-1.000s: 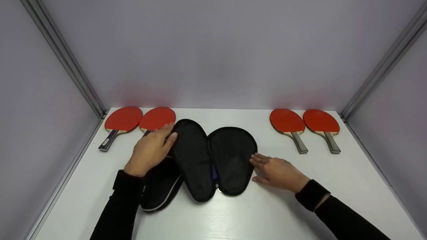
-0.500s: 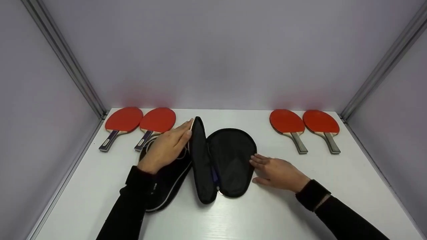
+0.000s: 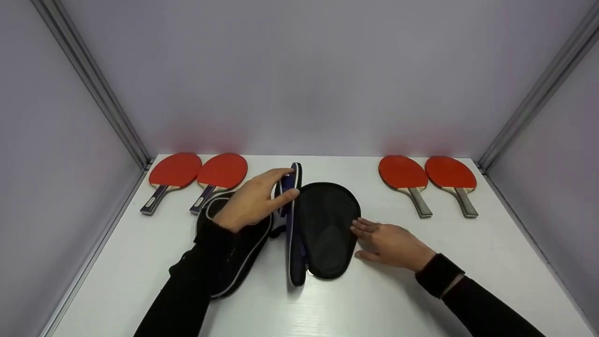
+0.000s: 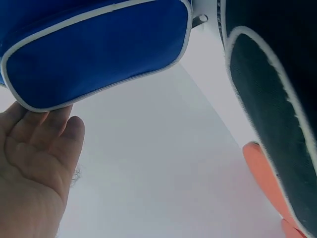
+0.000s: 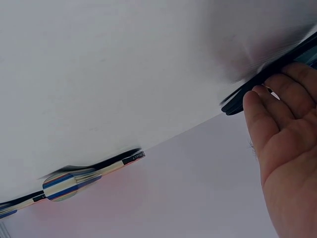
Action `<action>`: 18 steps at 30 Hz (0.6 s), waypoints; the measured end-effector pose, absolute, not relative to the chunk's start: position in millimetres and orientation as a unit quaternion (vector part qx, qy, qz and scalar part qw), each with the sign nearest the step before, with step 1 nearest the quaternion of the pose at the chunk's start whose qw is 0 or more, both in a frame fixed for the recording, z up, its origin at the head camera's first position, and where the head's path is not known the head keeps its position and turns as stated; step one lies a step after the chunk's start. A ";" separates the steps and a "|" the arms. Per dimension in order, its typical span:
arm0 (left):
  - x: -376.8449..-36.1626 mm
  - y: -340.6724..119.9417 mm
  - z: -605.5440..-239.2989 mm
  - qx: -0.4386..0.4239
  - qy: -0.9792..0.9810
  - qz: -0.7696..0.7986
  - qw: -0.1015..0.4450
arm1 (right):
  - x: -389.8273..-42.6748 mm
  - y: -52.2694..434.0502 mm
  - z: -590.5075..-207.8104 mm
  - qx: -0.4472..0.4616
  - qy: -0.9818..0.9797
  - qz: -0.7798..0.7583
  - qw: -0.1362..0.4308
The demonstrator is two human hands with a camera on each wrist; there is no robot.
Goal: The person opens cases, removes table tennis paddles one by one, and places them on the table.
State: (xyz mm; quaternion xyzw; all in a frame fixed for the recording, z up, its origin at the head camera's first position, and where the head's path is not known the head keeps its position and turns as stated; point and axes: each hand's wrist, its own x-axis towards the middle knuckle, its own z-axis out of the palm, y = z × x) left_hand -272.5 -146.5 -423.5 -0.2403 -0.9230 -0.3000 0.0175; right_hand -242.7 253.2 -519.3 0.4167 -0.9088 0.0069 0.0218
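In the head view, a paddle case lies unzipped mid-table. Its black-lined half (image 3: 330, 229) is flat, while its blue cover flap (image 3: 295, 234) with white piping stands nearly upright. My left hand (image 3: 255, 199) touches the flap's upper part, fingers and thumb extended; in the left wrist view its fingertips press against the blue pocket (image 4: 99, 54). My right hand (image 3: 388, 243) rests beside the flat half, straight fingers on its right edge, also seen in the right wrist view. Beneath my left forearm is another dark case (image 3: 248, 262) with white piping, partly hidden.
Two red table tennis paddles lie at the back left, one (image 3: 175, 169) beside the other (image 3: 222, 169). Two more, a paddle (image 3: 403, 172) and its neighbour (image 3: 451, 172), lie at the back right. Walls enclose the white table (image 3: 468, 262) at the back and sides.
My left hand has moved right, swinging the cover flap up from lying open to nearly upright, so its blue outer side shows. My right hand has stayed on the flat half's edge.
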 end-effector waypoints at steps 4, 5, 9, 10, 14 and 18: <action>-279.4 -137.4 -423.3 -0.257 -0.922 -0.288 0.004 | -242.2 253.7 -519.7 0.415 -0.910 0.006 0.018; -281.0 -135.1 -423.6 -0.261 -0.923 -0.284 0.002 | -242.2 253.9 -519.8 0.415 -0.910 0.007 0.016; -286.6 -125.6 -425.2 -0.269 -0.925 -0.267 -0.006 | -242.8 254.3 -519.3 0.415 -0.910 0.006 0.011; -288.0 -122.9 -425.8 -0.272 -0.926 -0.262 -0.007 | -243.1 254.6 -519.1 0.415 -0.910 0.006 0.010; -294.4 -112.9 -429.8 -0.287 -0.929 -0.234 -0.013 | -244.6 255.1 -517.5 0.418 -0.908 0.013 0.005; -300.7 -103.0 -435.5 -0.303 -0.931 -0.204 -0.012 | -245.3 256.5 -515.7 0.426 -0.905 0.020 0.007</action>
